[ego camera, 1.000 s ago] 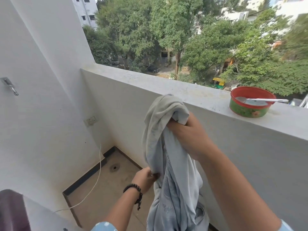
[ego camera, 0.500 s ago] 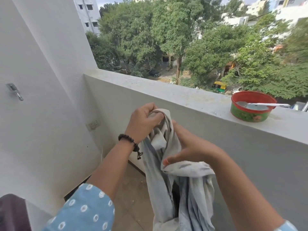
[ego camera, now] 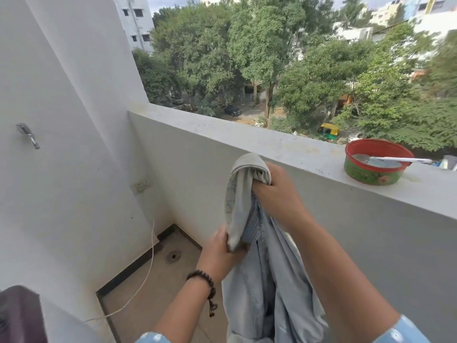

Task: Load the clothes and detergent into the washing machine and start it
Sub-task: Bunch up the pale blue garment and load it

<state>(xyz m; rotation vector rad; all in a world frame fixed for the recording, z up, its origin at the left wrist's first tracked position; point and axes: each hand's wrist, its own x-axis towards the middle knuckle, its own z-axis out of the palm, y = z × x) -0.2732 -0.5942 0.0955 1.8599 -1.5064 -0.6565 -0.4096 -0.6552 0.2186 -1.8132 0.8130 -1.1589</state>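
A pale grey-blue garment hangs in front of me on a balcony. My right hand grips its bunched top at chest height. Lower down, my left hand, with a dark bead bracelet on the wrist, pinches a fold of the same cloth. The rest of the garment drops past the bottom edge of the view. At the bottom left a dark maroon lid and white body show, likely the washing machine; most of it is out of frame.
A grey parapet wall runs across the front, carrying a red and green bowl with a metal spoon. On the left wall are a tap and a socket with a white cord trailing over the tiled floor by a drain.
My left hand has dropped from the top of the garment to a lower fold, and my right hand now holds the bunched top raised higher.
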